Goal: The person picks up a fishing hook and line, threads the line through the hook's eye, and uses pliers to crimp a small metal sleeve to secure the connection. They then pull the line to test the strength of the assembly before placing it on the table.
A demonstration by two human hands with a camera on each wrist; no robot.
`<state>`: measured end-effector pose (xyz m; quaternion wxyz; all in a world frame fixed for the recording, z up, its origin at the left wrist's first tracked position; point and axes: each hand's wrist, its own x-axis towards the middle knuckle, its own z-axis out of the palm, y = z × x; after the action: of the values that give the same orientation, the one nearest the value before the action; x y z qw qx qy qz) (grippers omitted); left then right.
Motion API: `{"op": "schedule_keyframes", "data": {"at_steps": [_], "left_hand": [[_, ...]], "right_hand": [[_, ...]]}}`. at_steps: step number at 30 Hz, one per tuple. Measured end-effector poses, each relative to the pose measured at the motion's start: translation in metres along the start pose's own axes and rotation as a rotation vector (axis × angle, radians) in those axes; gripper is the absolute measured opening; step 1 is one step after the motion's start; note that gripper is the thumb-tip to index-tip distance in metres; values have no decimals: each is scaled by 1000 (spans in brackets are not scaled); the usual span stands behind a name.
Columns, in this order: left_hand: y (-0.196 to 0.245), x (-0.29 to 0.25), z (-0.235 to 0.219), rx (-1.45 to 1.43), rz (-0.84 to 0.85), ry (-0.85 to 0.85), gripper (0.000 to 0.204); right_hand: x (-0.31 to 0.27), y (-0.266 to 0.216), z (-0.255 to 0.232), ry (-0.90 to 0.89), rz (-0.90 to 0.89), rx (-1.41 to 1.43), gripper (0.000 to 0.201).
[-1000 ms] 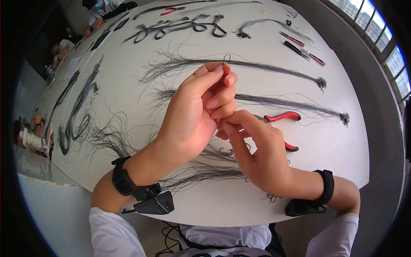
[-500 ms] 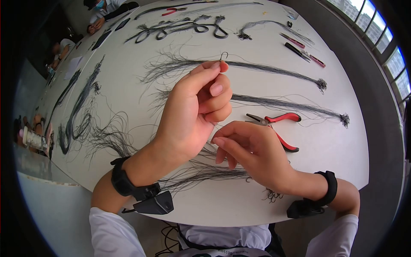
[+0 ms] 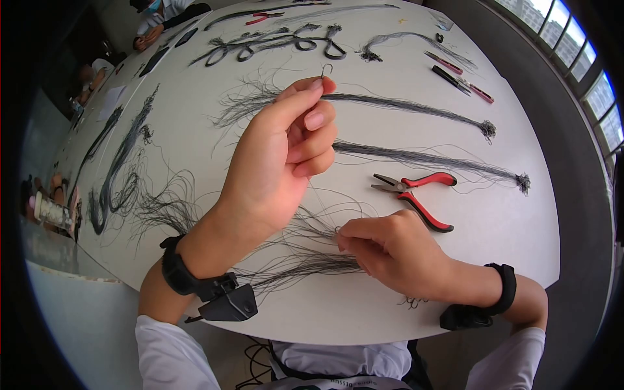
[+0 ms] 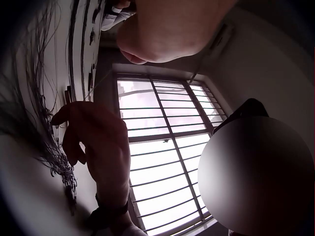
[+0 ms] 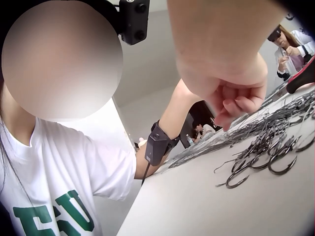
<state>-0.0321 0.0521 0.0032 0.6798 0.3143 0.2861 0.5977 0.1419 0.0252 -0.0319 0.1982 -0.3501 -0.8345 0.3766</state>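
Note:
My left hand (image 3: 279,143), raised over the middle of the table, pinches a small metal fish hook (image 3: 327,71) between thumb and forefinger, its bend pointing up. The other fingers curl loosely toward the palm. Lower and to the right, my right hand (image 3: 400,253) has thumb and forefinger together on a thin line (image 4: 100,81), which stretches toward the left hand in the left wrist view. Beneath the right hand lie bundles of dark line (image 3: 305,265), with a cluster of fish hooks (image 5: 266,152) at their ends in the right wrist view.
Red-handled pliers (image 3: 416,195) lie open beyond my right hand. Two long bundles of line (image 3: 416,155) stretch across the table behind the hands. Scissors (image 3: 452,79) sit at the far right, loose strands (image 3: 172,208) at left. Another person (image 3: 159,19) sits at the far left.
My right hand has drawn away from the left palm, down toward the near bundles. The left hand has shifted slightly up and left, still pinching the fish hook.

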Motion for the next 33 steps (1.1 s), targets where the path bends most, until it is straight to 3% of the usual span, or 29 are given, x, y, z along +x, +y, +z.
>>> {"op": "schedule_keyframes", "data": {"at_steps": [4,6,10,16,18,21,24,33], "left_hand": [[4,1,-2,52,19,-7,13],[4,1,-3,69,32,-40,14],[1,-1,1,65,22,-36,14],[-3,-8,8,135,-80,-62,14],[-5,-10,11,281,-95,-78,15],[-10,-14,12,377,-51,-87,15],[-12,-15,13,477,-26,-113,16],[-20,-13,13,495,-132,-152,16]], "right_hand": [[-1,3,-9,9,30,-107,7],[-2,5,-9,-88,-85,-98,6],[-3,3,-5,-112,-161,-106,9],[3,-3,-24,80,-159,-164,21],[9,5,-31,371,-309,-246,29],[18,15,-45,533,-308,-146,27],[19,14,-55,531,-333,-13,22],[21,20,-61,454,-442,-46,10]]}}
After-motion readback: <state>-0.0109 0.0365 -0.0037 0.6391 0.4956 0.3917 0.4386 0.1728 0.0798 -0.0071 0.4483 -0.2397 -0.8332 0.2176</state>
